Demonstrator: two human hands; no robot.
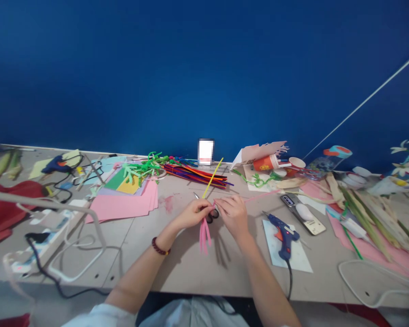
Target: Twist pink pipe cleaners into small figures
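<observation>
Now | left hand (192, 214) fingers pinch pink pipe cleaners (203, 236) | right hand (233, 215) fingers likewise (scissors (211, 215) just beneath)

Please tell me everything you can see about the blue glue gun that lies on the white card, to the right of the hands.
The hot glue gun has a dark blue plastic body, an orange trigger and a thin nozzle pointing up and to the left. It lies on its side on a white card on the table, apart from the right hand. A black cord runs from the bottom of the handle and drops over the table edge.
</observation>
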